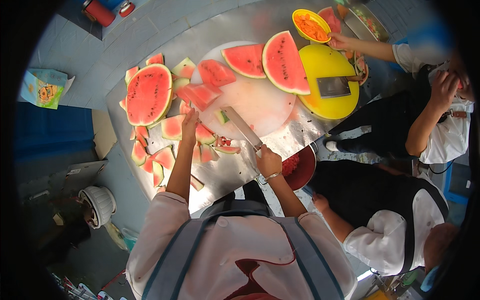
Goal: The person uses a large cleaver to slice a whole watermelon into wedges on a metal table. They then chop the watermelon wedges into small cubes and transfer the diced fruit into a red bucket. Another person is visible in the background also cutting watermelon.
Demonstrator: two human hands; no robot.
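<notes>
My right hand [269, 162], with a bracelet at its wrist, grips the handle of a broad-bladed kitchen knife [240, 124]. The blade lies over the near part of a round white cutting board [258, 108], its tip beside a small piece of watermelon rind [222, 117]. At the board's left edge, my left hand [190, 126] is among cut watermelon pieces; whether its fingers hold one cannot be made out. Peeled red watermelon chunks [202, 95] lie just beyond it. Two large watermelon wedges [285, 63] rest at the board's far right side, one overlapping a yellow board.
Left on the metal table [232, 176] are a watermelon half [149, 95] and scattered rinds [164, 156]. A cleaver [333, 87] lies on the yellow board [318, 107]. A co-worker's hand [339, 40] holds a yellow bowl [310, 26] of orange pieces. A pot [305, 168] with red pieces stands below the edge.
</notes>
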